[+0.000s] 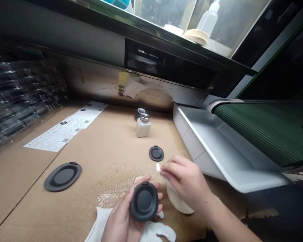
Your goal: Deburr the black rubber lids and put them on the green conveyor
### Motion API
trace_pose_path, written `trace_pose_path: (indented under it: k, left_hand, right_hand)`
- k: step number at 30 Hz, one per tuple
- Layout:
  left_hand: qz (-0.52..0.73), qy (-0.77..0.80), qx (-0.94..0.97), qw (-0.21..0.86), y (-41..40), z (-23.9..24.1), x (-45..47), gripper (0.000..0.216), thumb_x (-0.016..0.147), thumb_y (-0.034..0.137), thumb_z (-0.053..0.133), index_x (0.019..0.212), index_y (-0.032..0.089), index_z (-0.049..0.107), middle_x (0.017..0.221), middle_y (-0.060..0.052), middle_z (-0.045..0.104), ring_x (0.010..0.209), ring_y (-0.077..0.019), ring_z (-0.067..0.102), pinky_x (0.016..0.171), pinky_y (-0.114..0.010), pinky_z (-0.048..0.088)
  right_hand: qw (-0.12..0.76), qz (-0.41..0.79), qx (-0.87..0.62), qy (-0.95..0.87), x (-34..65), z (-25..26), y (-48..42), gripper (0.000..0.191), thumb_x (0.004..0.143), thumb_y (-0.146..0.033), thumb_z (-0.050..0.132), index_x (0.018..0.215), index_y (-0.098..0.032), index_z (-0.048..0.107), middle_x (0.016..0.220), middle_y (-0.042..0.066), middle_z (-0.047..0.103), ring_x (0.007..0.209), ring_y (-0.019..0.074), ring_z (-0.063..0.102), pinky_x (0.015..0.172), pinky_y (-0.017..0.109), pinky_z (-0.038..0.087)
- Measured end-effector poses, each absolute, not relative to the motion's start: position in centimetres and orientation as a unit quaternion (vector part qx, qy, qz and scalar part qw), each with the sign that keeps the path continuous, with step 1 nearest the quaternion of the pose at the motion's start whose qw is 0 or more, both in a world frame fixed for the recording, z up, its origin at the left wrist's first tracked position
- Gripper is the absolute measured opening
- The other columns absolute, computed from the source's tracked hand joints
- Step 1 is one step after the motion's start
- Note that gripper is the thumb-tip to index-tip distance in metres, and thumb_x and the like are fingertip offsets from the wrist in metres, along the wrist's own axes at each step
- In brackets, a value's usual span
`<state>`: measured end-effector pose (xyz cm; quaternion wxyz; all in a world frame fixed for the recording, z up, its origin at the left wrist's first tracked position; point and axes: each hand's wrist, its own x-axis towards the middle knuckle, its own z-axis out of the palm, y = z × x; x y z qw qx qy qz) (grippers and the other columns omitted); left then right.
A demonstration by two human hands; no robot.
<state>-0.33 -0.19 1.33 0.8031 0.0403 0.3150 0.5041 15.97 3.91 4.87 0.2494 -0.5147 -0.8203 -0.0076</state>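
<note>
My left hand (125, 213) is wrapped round a black oval plastic part (144, 201) with a shallow dished centre and a small tab at its top. Just to the right and above it, my right hand (183, 176) pinches a small white piece (158, 167), whose material I cannot make out; it is apart from the black part. Under my right hand sits a round beige pad (178, 200), partly covered. A white cloth (158, 232) lies beneath my left hand. Two similar black parts rest on the cardboard, one on the left (63, 177) and one further back (156, 153).
A white pump bottle with a metal top (143, 126) stands mid-table on the cardboard (111, 134). Printed label sheets (68, 129) lie at left, near stacked clear plastic trays (20, 90). On the right are a white bin (212, 148) and a green conveyor belt (267, 131). A metal shelf (151, 30) overhangs.
</note>
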Motion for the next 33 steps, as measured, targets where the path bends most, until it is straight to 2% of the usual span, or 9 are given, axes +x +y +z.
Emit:
trace_pose_path:
  k: [3,7,12,17,23,26,28,30,33]
  left_hand:
    - [0.516,0.313,0.031,0.796,-0.2,1.1,-0.2,0.024,0.08,0.029,0.055,0.094,0.013,0.067,0.089,-0.01,0.069,0.076,-0.0217,0.063,0.067,-0.034,0.05]
    - [0.527,0.346,0.039,0.775,-0.2,0.9,-0.1,0.014,0.075,0.026,0.063,0.079,0.013,0.067,0.083,-0.006,0.066,0.078,-0.0207,0.06,0.068,-0.032,0.05]
    - [0.523,0.361,0.047,0.771,-0.3,1.2,-0.1,0.015,0.076,0.027,0.061,0.073,0.013,0.065,0.078,-0.005,0.064,0.076,-0.0195,0.059,0.066,-0.03,0.05]
    - [0.512,0.344,0.049,0.785,-0.3,1.5,0.1,0.022,0.079,0.029,0.058,0.083,0.01,0.068,0.073,-0.008,0.064,0.073,-0.0209,0.06,0.064,-0.032,0.05]
    - [0.519,0.339,0.078,0.781,-0.3,1.7,0.4,0.021,0.081,0.026,0.055,0.089,0.013,0.068,0.082,-0.007,0.067,0.076,-0.0196,0.06,0.066,-0.03,0.049]
    - [0.52,0.335,0.091,0.78,-0.4,1.8,0.3,0.023,0.082,0.026,0.053,0.09,0.012,0.068,0.085,-0.008,0.068,0.076,-0.0201,0.061,0.066,-0.03,0.049]
    - [0.518,0.347,0.088,0.777,-0.4,1.9,0.1,0.027,0.082,0.028,0.053,0.099,0.012,0.065,0.087,-0.01,0.068,0.075,-0.0217,0.062,0.066,-0.033,0.049]
    - [0.508,0.358,0.087,0.779,-0.5,2.0,0.0,0.035,0.082,0.032,0.052,0.108,0.011,0.061,0.09,-0.013,0.069,0.074,-0.0246,0.063,0.065,-0.037,0.05]
    - [0.496,0.361,0.095,0.784,-0.4,2.0,-0.1,0.041,0.083,0.034,0.05,0.114,0.008,0.055,0.095,-0.018,0.068,0.077,-0.0274,0.064,0.066,-0.039,0.049]
  right_hand:
    - [0.278,-0.002,-0.453,-0.847,13.4,4.8,2.9,0.019,0.089,-0.026,0.046,0.08,-0.022,0.062,0.075,-0.001,0.058,0.066,0.0093,0.051,0.059,0.021,0.036]
    - [0.245,-0.027,-0.434,-0.866,12.1,3.7,3.1,0.016,0.087,-0.024,0.047,0.078,-0.021,0.059,0.074,-0.002,0.058,0.066,0.0102,0.051,0.058,0.023,0.034]
    - [0.2,-0.048,-0.426,-0.881,12.5,3.3,3.5,0.019,0.088,-0.022,0.044,0.073,-0.019,0.055,0.072,-0.001,0.056,0.063,0.0106,0.048,0.055,0.024,0.03]
    - [0.205,-0.025,-0.426,-0.881,13.3,3.5,3.2,0.022,0.091,-0.023,0.041,0.077,-0.018,0.058,0.072,0.0,0.057,0.065,0.0103,0.051,0.056,0.023,0.031]
    - [0.17,-0.025,-0.458,-0.872,13.6,3.9,2.8,0.021,0.09,-0.025,0.042,0.077,-0.02,0.058,0.072,-0.002,0.058,0.065,0.01,0.051,0.055,0.023,0.029]
    - [0.131,-0.045,-0.47,-0.872,13.7,4.1,2.8,0.021,0.089,-0.024,0.044,0.072,-0.019,0.054,0.069,-0.002,0.055,0.062,0.0102,0.048,0.052,0.024,0.025]
    - [0.113,-0.088,-0.472,-0.87,14.2,4.2,3.0,0.022,0.087,-0.021,0.045,0.066,-0.018,0.052,0.065,-0.001,0.053,0.058,0.0106,0.045,0.049,0.026,0.02]
    - [0.126,-0.119,-0.47,-0.865,15.0,4.6,3.4,0.023,0.086,-0.019,0.045,0.065,-0.018,0.053,0.064,0.0,0.052,0.057,0.0105,0.044,0.048,0.027,0.019]
    - [0.183,-0.126,-0.471,-0.854,16.8,5.5,4.3,0.021,0.089,-0.021,0.043,0.077,-0.018,0.06,0.07,0.001,0.057,0.062,0.0097,0.049,0.051,0.025,0.025]
